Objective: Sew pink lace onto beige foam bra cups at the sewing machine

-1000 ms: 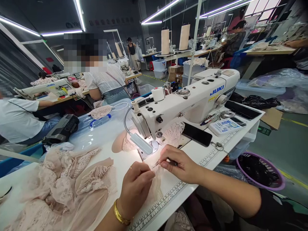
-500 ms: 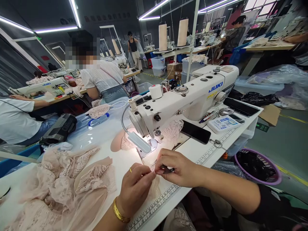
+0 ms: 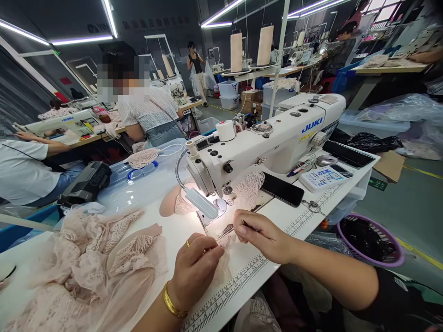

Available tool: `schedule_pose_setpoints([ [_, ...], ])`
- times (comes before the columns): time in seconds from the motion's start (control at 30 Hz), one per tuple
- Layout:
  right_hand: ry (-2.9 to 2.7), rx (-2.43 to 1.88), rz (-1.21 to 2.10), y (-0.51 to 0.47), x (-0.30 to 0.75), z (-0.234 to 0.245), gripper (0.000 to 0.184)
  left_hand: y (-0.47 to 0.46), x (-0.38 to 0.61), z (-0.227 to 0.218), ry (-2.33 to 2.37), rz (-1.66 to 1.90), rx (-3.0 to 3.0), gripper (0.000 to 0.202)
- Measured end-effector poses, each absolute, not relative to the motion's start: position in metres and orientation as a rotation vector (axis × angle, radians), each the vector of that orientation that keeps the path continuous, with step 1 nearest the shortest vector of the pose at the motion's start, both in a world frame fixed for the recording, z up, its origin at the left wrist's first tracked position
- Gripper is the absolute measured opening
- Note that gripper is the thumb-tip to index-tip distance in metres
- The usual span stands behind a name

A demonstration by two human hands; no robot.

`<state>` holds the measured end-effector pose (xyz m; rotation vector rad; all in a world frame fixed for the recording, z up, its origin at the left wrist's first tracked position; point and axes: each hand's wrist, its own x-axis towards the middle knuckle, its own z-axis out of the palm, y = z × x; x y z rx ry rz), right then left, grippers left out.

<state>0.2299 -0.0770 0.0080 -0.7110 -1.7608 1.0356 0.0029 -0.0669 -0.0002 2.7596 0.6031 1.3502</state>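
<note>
My left hand (image 3: pixel 199 260), with a gold ring and bracelet, is closed in a pinch on the edge of a sheer beige lace piece (image 3: pixel 223 269) on the table's front. To its right, my right hand (image 3: pixel 261 233) is closed around small thread snips (image 3: pixel 226 229). Their metal blades point left over the lace, and the dark handle is partly hidden in my fingers. Both hands are just in front of a white sewing machine (image 3: pixel 277 138), near its lit needle plate (image 3: pixel 219 210). More beige lace (image 3: pixel 248 186) lies under the machine arm.
A heap of beige lace garments (image 3: pixel 90 258) covers the left of the table. A black phone (image 3: pixel 282 189), a white box (image 3: pixel 320 179) and a small chain (image 3: pixel 312 206) lie to the right. A printed ruler (image 3: pixel 242 281) runs along the front edge. Co-workers sit beyond.
My right hand has moved slightly up and right, away from my left fingertips, and the snips' blades now show. The left hand keeps its pinch in nearly the same place.
</note>
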Motion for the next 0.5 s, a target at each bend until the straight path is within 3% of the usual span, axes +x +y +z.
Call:
schedule_pose_setpoints([
  [0.07,-1.772,-0.730,1.041,-0.0763,0.2305,0.0068,0.025,-0.0668,0.0011,-0.0022,0.580,1.364,2.772,0.023],
  [0.2,-1.875,-0.805,0.939,-0.0765,0.2287,0.0032,0.005,-0.0672,-0.0022,-0.0057,0.573,1.378,2.830,0.018],
  [0.5,-1.946,-0.860,0.893,-0.0774,0.2296,0.0011,0.005,-0.0667,-0.0019,-0.0006,0.421,1.372,2.988,0.015],
])
